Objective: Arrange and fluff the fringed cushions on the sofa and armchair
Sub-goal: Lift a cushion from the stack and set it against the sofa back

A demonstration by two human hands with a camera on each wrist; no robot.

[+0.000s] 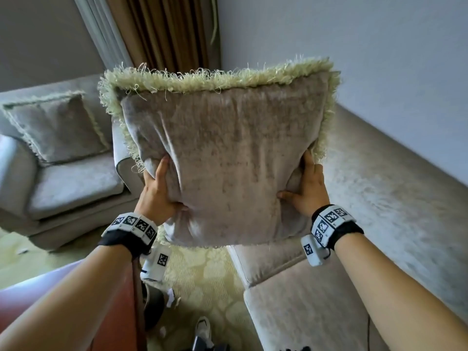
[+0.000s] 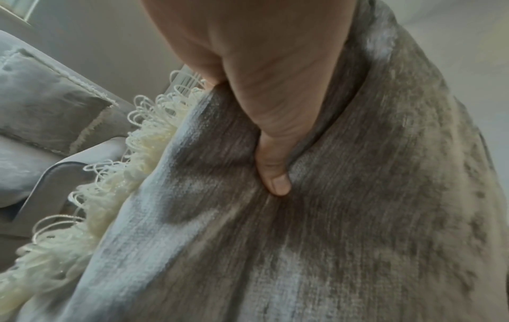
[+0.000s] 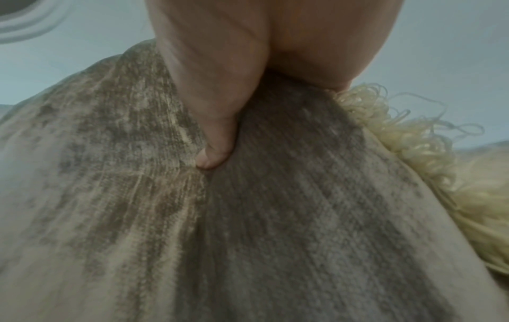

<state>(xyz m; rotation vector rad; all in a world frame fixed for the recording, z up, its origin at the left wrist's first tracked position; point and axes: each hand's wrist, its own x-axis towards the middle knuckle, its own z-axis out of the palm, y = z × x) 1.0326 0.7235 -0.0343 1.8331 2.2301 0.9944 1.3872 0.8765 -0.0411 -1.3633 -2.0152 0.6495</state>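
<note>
Both hands, left hand (image 1: 158, 191) and right hand (image 1: 307, 190), clutch the fringed cushion (image 1: 222, 158) by its side edges, aloft.

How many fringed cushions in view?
2. One fringed cushion is held up in the air between the left hand and right hand. The second cushion leans against the armchair back. Others may be hidden behind the held one.
</note>
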